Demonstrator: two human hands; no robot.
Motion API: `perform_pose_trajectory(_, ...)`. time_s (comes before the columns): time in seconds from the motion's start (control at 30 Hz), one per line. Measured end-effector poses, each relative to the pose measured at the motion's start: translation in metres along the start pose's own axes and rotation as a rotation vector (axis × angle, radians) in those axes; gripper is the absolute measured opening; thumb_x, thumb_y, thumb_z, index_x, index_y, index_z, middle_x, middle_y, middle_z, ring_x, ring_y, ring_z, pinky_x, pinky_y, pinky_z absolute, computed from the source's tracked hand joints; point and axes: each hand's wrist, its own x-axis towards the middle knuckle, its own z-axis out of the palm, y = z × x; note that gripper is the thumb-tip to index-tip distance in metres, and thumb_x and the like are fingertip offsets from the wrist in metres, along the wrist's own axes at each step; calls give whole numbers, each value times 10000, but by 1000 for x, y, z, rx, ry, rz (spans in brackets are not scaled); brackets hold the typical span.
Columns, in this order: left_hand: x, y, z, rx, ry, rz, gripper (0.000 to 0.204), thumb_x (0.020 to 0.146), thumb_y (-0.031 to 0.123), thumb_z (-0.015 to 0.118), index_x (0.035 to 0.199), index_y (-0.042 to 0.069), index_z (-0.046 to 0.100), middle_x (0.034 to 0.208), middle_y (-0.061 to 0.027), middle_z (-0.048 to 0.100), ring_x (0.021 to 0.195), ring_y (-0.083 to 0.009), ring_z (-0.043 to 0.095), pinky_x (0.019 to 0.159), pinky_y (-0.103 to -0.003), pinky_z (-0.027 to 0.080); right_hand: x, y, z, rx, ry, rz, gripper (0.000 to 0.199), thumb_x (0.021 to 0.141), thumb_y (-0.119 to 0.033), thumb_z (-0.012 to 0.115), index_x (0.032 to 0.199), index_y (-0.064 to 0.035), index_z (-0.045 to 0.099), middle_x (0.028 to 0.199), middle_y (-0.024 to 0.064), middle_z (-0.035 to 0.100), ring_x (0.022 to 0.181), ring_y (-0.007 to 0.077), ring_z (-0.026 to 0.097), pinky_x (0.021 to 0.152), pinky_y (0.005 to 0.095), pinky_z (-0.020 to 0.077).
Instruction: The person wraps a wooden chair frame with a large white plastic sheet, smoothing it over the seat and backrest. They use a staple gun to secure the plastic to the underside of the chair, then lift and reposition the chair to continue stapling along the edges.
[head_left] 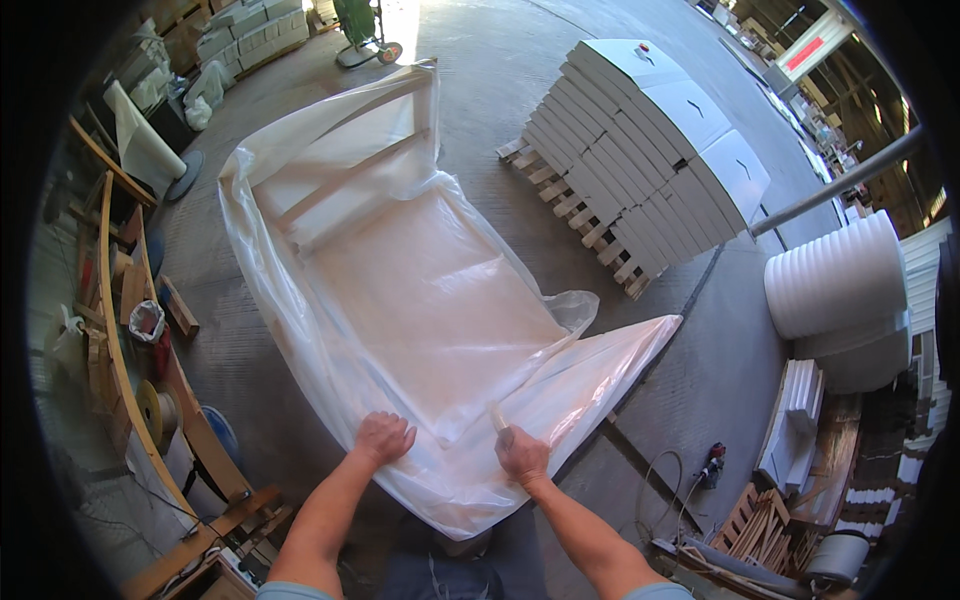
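Observation:
A large corner-shaped piece of furniture, seemingly a sofa, stands in front of me under loose translucent plastic film (430, 290). Its far and right arms are wrapped too, and the film bunches along the edges. My left hand (384, 438) is closed at the near left edge, fingers curled into the film. To its right, my right hand (522, 456) is closed around a small pale beige object (497, 416), perhaps a tape roll seen edge-on. That hand rests close above the film at the near corner.
Flat grey-white panels (640, 170) are stacked on a wooden pallet (570, 205) beyond. White foam rolls (838, 275) stand at right. A red and black tool (712, 462) with a hose lies on the floor. A wooden bench (180, 400) lines the left.

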Motion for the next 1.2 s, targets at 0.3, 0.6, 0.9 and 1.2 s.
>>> perform_pose_trajectory(0.3, 2, -2, -6, 65, -25, -16, 289, 811, 342, 676, 638, 113, 644, 668, -78, 646, 661, -266, 648, 641, -396, 520, 5, 2, 1, 60, -45, -69, 223, 784, -239, 694, 955, -125, 609, 820, 84, 667, 705, 311, 662, 593, 430, 527)
perform_pose_trajectory(0.6, 3, -6, -8, 96, -48, -20, 277, 788, 337, 696, 632, 114, 644, 658, -69, 633, 651, -264, 636, 641, -382, 511, 6, 4, 9, 156, -4, -76, 145, 789, -254, 687, 830, -149, 597, 688, 108, 625, 627, 365, 620, 560, 472, 480)
perform_pose_trajectory(0.9, 5, -11, -11, 66, -41, -34, 288, 784, 343, 698, 622, 115, 631, 642, -68, 618, 642, -265, 624, 625, -386, 501, 7, 7, 15, 19, -147, -125, 349, 777, -273, 685, 1078, -111, 619, 821, 74, 660, 693, 288, 655, 597, 430, 523)
perform_pose_trajectory(1.2, 3, -20, -10, -29, -39, -72, 325, 813, 361, 645, 609, 109, 618, 626, -91, 601, 616, -318, 614, 606, -447, 496, 12, 3, 19, 24, -228, -150, 348, 773, -258, 690, 1080, -110, 621, 849, 87, 663, 752, 303, 659, 626, 447, 522)
